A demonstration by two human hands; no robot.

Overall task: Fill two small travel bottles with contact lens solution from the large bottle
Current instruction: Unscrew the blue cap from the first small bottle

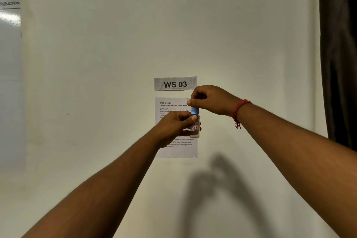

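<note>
I hold a small clear travel bottle (195, 130) upright in front of a wall, at arm's length. It carries a small red-bordered label reading 7B. My left hand (174, 124) is wrapped around its body from the left. A blue cap (194, 110) sits on the bottle's neck, and the fingertips of my right hand (209, 99) pinch the cap from above. The large bottle and any other travel bottle are out of view.
Behind my hands, a printed task sheet (176, 150) and a "WS 03" sign (175, 83) are stuck to the pale wall. A whiteboard (9, 44) is at the far left, a dark curtain (340, 54) at the right edge. No table surface shows.
</note>
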